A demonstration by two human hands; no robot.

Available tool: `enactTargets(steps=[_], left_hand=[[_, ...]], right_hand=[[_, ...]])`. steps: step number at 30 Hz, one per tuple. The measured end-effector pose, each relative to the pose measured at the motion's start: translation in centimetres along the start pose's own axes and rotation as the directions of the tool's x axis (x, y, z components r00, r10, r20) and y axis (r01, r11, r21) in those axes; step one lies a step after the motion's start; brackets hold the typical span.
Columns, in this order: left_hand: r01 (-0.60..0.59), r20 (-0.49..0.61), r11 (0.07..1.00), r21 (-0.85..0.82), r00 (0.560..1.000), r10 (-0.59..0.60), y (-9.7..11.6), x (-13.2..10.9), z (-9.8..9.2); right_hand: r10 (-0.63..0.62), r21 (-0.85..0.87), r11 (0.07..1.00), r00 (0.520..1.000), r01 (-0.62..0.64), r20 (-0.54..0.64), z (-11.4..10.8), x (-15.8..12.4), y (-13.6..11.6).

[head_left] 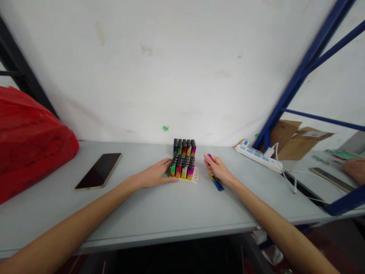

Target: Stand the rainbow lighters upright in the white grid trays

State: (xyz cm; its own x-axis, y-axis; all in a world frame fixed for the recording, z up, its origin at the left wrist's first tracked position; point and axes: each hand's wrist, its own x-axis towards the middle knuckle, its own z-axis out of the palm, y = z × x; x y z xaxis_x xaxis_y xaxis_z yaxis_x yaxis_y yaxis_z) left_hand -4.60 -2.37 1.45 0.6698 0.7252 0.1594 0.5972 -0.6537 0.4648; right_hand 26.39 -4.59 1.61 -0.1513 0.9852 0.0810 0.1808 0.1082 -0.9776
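Several lighters [182,167] with black tops and bright green, red, yellow and purple bodies stand upright in a cream tray [196,176]. Bare slots show along the tray's right side. My left hand [155,174] grips the tray's left front corner, thumb along the front and fingers at the side. To the right of the tray, my right hand [216,167] is closed round a lighter [210,156], whose purple end pokes out above the fingers. A blue and yellow lighter [217,184] lies on the table under that hand, partly covered by it.
Behind the tray stands another block of upright lighters [184,147], near the wall. A phone [99,170] and a red plastic bag [34,137] are at left. A white power strip [258,156] with cables lies at right, by a blue frame post [296,83]. Another person's hand [355,169] shows far right.
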Motion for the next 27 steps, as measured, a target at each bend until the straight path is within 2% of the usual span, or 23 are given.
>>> enactTargets(steps=[4,10,14,18,20,22,24,27], left_hand=[[-0.021,0.007,1.000,-0.006,1.000,0.021,-0.2,0.1,0.0],[-0.040,-0.002,0.999,-0.004,0.999,0.040,-0.7,0.2,0.0],[-0.055,0.000,0.998,-0.025,0.998,0.055,-1.1,0.3,-0.2],[-0.050,0.011,0.998,-0.026,0.999,0.050,-1.1,0.3,-0.4],[-0.038,0.016,0.999,-0.026,0.999,0.038,-1.1,0.3,-0.4],[-0.035,0.012,0.999,-0.024,0.999,0.036,-1.0,0.3,-0.5],[-0.046,0.004,0.999,-0.021,0.999,0.046,-0.9,0.3,-0.4],[-0.045,0.003,0.999,-0.027,0.999,0.045,-0.9,0.3,-0.4]], right_hand=[[-0.082,-0.167,0.984,0.990,0.063,-0.115,0.3,0.3,0.9],[-0.155,-0.310,0.945,0.978,0.106,-0.138,0.3,0.3,1.1],[-0.210,-0.368,0.916,0.974,0.163,-0.091,0.2,0.3,1.0],[-0.266,-0.318,0.911,0.963,0.264,0.040,0.3,0.2,0.5],[-0.337,-0.358,0.867,0.937,0.347,0.092,0.2,0.2,0.2],[-0.413,-0.471,0.780,0.905,0.411,0.105,0.1,0.1,0.0],[-0.439,-0.579,0.704,0.893,0.412,0.101,-0.1,0.1,-0.1],[-0.414,-0.609,0.699,0.906,0.376,0.085,-0.3,0.0,0.0]])
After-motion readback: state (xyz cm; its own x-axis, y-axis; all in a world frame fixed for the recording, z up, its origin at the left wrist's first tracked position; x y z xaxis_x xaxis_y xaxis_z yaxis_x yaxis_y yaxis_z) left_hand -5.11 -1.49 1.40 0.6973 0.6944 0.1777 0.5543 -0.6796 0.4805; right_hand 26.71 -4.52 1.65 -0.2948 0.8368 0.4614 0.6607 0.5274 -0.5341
